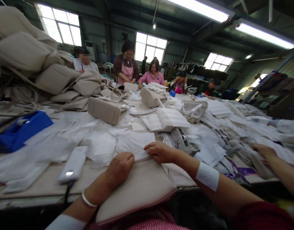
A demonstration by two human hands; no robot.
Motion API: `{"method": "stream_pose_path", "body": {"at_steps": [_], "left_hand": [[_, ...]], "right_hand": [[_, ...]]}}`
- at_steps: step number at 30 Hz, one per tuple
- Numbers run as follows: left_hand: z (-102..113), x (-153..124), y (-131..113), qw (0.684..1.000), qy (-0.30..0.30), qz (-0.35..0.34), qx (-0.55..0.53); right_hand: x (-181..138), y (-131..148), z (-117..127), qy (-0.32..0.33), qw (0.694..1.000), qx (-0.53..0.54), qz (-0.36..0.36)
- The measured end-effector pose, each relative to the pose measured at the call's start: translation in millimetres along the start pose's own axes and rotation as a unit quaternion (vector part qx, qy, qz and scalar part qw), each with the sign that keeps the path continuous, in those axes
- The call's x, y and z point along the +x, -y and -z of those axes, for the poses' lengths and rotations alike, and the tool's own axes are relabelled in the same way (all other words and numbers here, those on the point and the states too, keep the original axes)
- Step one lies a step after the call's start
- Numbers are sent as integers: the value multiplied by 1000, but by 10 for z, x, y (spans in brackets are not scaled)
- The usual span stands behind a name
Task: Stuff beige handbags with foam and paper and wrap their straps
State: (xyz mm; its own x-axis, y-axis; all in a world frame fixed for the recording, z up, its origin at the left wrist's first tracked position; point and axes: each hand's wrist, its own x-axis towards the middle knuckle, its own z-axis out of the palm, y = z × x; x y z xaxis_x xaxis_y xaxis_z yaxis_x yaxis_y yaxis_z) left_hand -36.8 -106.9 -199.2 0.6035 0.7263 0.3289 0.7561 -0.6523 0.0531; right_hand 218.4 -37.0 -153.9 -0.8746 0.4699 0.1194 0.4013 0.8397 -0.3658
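A flat beige fabric bag [139,188] lies on the table edge right in front of me, partly over my lap. My left hand [119,167] rests on its upper left with the fingers curled shut, and whatever it pinches is hidden. My right hand [161,151] lies at the bag's top edge, fingers pressed down on a sheet of white tissue paper [135,143] that spreads beyond the bag. A white wristband sits on my right forearm, a thin bracelet on my left.
A white power bank [73,164] with a black cable lies at left, a blue bag [19,131] further left. Beige handbags [106,110] and paper cover the table [41,187]. A neighbour's hand [263,150] reaches in at right. Several people work at the far end.
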Motion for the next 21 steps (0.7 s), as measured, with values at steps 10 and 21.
{"method": "stream_pose_path", "body": {"at_steps": [10, 21], "left_hand": [[38, 59, -61, 999, 1, -20, 42], [88, 45, -82, 998, -3, -17, 66]], "right_hand": [[511, 122, 262, 63, 992, 82, -65], [822, 82, -377, 21, 994, -52, -89]]}}
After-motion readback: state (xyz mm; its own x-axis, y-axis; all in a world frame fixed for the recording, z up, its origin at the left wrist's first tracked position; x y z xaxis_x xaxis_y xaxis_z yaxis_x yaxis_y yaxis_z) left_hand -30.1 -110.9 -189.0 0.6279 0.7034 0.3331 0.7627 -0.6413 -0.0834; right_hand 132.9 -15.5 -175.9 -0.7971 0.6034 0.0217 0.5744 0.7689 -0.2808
